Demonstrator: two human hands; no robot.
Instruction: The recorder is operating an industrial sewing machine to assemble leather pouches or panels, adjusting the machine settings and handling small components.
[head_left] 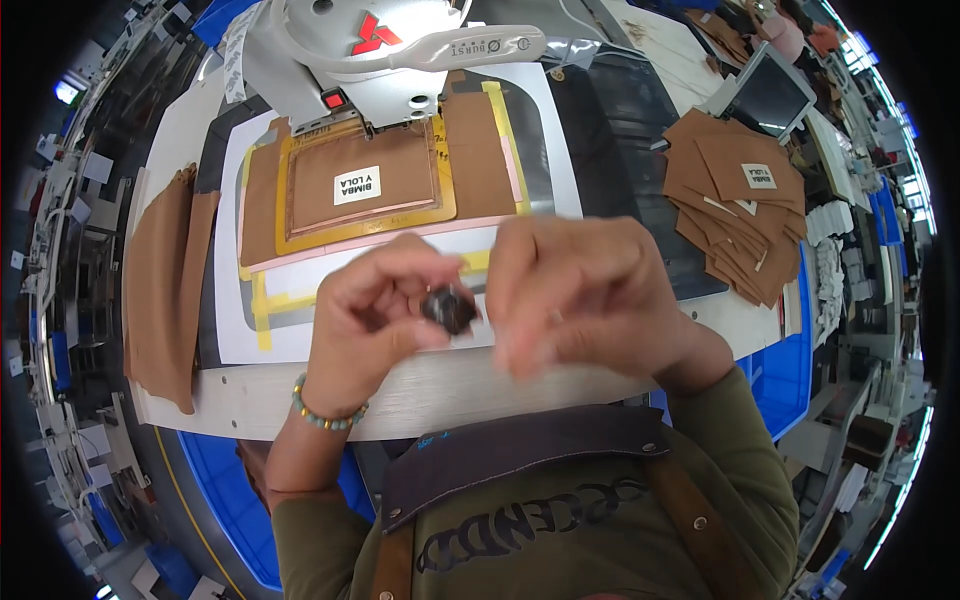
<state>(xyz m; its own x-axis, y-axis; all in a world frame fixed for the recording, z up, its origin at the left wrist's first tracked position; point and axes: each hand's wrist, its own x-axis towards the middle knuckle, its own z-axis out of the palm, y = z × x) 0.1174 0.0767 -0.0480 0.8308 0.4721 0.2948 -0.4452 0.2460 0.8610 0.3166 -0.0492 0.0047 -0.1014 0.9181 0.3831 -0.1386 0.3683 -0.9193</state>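
Observation:
Over the front of the work table, my left hand (pixel 370 310) grips a small dark, shiny round piece that looks like a bobbin (pixel 449 310) between thumb and fingers. Close to its right, my right hand (pixel 590 290) is blurred by motion. Its fingers are curled and pinched together; whatever they hold, if anything, is too fine to make out. Beyond both hands lies a brown fabric panel (pixel 475 150) under a yellow frame (pixel 447 190), with a white label (pixel 357 186) inside the frame. The sewing machine head (pixel 285 60) stands over the panel's far edge.
Brown fabric (pixel 168 290) hangs folded at the table's left. A stack of brown panels (pixel 735 200) lies on the right, near a screen (pixel 770 95). Blue bins (pixel 225 500) sit below the table. A pale handle-like bar (pixel 450 48) crosses the machine.

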